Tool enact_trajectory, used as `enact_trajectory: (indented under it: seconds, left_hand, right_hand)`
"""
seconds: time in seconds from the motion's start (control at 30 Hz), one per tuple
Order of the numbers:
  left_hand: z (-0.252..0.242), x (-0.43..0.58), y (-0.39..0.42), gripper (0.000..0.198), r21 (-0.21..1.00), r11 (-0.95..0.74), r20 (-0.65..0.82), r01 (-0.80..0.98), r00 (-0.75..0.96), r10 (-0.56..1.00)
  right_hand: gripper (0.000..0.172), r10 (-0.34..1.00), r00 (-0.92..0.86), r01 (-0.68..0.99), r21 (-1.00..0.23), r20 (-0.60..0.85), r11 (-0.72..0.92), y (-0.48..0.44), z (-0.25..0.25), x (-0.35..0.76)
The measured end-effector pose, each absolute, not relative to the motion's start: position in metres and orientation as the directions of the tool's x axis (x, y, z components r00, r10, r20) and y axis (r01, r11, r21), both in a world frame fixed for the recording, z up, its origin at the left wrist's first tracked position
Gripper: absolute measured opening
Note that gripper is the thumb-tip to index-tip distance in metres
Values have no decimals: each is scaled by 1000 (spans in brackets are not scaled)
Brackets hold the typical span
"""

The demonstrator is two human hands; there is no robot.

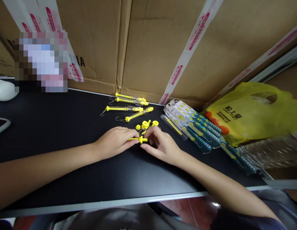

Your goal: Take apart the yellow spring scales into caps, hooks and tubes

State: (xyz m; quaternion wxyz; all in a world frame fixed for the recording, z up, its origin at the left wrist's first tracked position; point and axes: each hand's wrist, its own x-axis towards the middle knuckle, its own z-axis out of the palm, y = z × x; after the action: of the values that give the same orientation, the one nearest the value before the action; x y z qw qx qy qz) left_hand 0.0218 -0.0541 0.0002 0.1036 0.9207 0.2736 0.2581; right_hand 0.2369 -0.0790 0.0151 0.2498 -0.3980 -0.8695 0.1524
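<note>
Over the black table, my left hand (116, 139) pinches a thin yellow plastic spring scale part (141, 139), a rod with a collar. My right hand (164, 145) closes its thumb and fingers around the collar end of the same part; its fingertips partly hide that end. Just beyond my hands lie several loose yellow caps (145, 124) and small pieces with thin metal hooks among them. Farther back, several spring scales (124, 109) with clear tubes, yellow ends and wire hooks rest side by side, their hooks pointing left.
To the right lie overlapping packaged spring scales (194, 124) in printed boxes. Behind them sits a yellow plastic bag (254, 111), with clear plastic packaging (270, 151) beside it. Large taped cardboard boxes (148, 48) wall off the back. A white rounded object (4, 90) and a phone-like device (1, 125) are far left.
</note>
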Motion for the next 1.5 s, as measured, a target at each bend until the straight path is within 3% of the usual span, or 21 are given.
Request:
enact_trajectory:
  seconds: [0.07, 0.27, 0.53, 0.73, 1.0, 1.5]
  left_hand:
    - [-1, 22, -54, 15, 333, -837, 416, 434, 729, 544]
    - [-1, 21, -54, 18, 296, -858, 405, 420, 758, 510]
    - [-3, 19, -50, 19, 303, -803, 456, 513, 662, 595]
    - [-2, 18, -52, 18, 304, -805, 510, 510, 626, 589]
    - [1, 17, -54, 15, 321, -805, 560, 500, 585, 587]
    - [0, 20, -53, 14, 323, -804, 549, 499, 593, 589]
  right_hand:
    - [28, 731, -589, 583, -445, 343, 679, -79, 14, 236]
    - [13, 671, -631, 499, -458, 389, 735, -77, 11, 235]
    - [18, 766, -473, 489, -594, 436, 639, -65, 22, 246]
    - [18, 775, -360, 482, -608, 519, 631, -57, 19, 248]
    - [11, 684, -548, 615, -323, 481, 720, -49, 4, 251]
    - [7, 641, -681, 628, -168, 354, 760, -45, -2, 238]
